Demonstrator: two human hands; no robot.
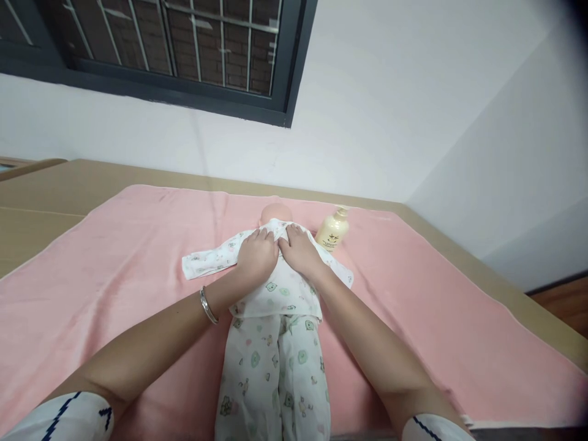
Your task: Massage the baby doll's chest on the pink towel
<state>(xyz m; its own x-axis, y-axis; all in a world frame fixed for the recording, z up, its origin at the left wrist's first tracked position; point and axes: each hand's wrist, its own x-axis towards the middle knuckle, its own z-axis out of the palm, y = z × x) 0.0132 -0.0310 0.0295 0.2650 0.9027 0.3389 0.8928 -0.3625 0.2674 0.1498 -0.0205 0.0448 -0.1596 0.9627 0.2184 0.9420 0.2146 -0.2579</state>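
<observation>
A doll lies on its back on a pink sheet, its bald head (276, 213) at the far end. It wears a white printed long-sleeved top (275, 291) and matching trousers (250, 367). My left hand (258, 254) rests on the upper chest, palm down, its fingers pointing toward the shoulder. Beside it, my right hand (301, 250) lies on the other side of the chest, thumb apart from the fingers. The two thumbs nearly meet at the middle of the top. Both palms are hidden, and I see nothing held in either hand.
A pale yellow bottle (332, 230) stands, slightly tilted in view, by the doll's shoulder on the right. The pink sheet (138, 245) covers a tan surface (101, 177) that meets a white wall (367, 122). A dark-framed barred window (287, 92) is above.
</observation>
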